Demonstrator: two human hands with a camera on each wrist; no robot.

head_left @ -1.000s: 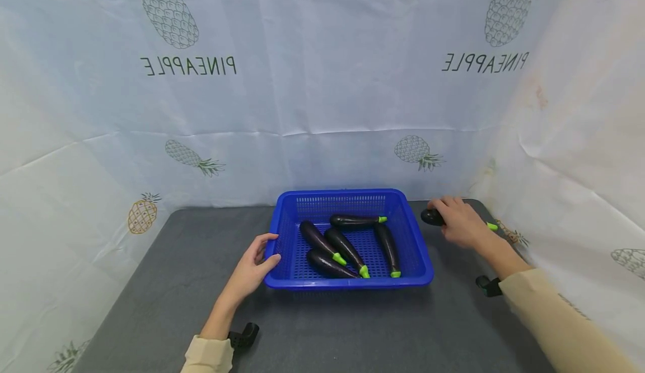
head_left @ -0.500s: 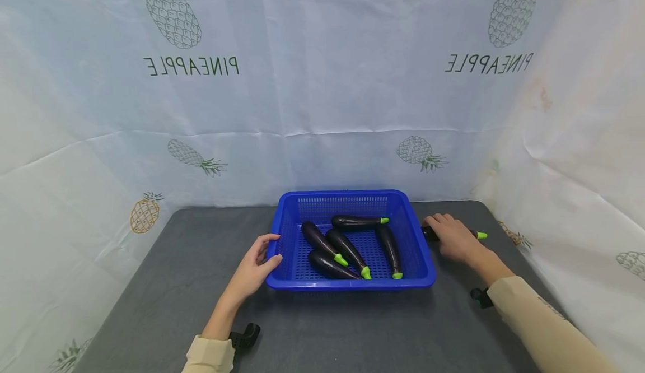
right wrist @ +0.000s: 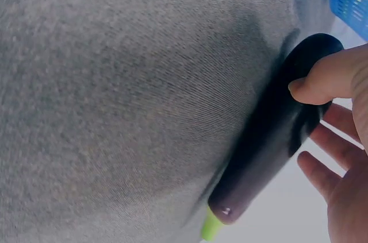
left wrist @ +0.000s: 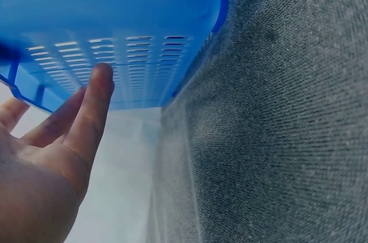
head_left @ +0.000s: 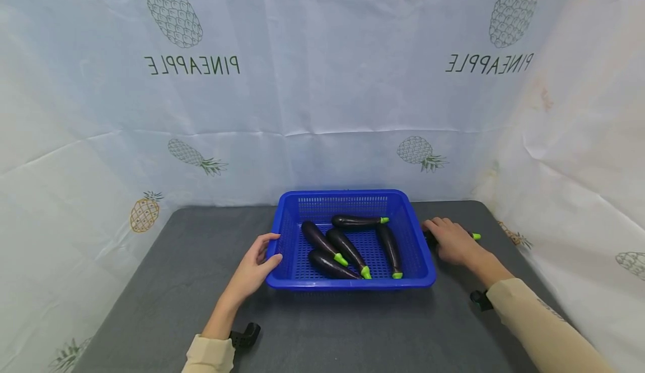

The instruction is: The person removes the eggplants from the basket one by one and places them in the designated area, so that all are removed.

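My left hand [head_left: 254, 264] rests its straight fingers on the left rim of a blue plastic basket [head_left: 347, 283]. In the left wrist view, the fingers [left wrist: 95, 102] touch the basket's slotted outer wall [left wrist: 138, 47]. Several dark purple eggplants [head_left: 346, 247] with bright green stem ends lie inside. Just right of the basket, my right hand [head_left: 453, 243] grips another eggplant [right wrist: 261, 145] near its thick end. The right wrist view has the thumb on one side and fingers on the other. This eggplant lies along the tabletop, mostly hidden by the hand in the head view.
A dark grey cloth-like tabletop [head_left: 322, 328] runs under everything. Behind and at both sides hangs a white sheet [head_left: 342, 93] printed with pineapples. Each wrist wears a black strap-on device [head_left: 245, 335].
My right hand has moved the gripped eggplant slightly toward me and closer to the basket's right side. The left hand and basket hold their place.
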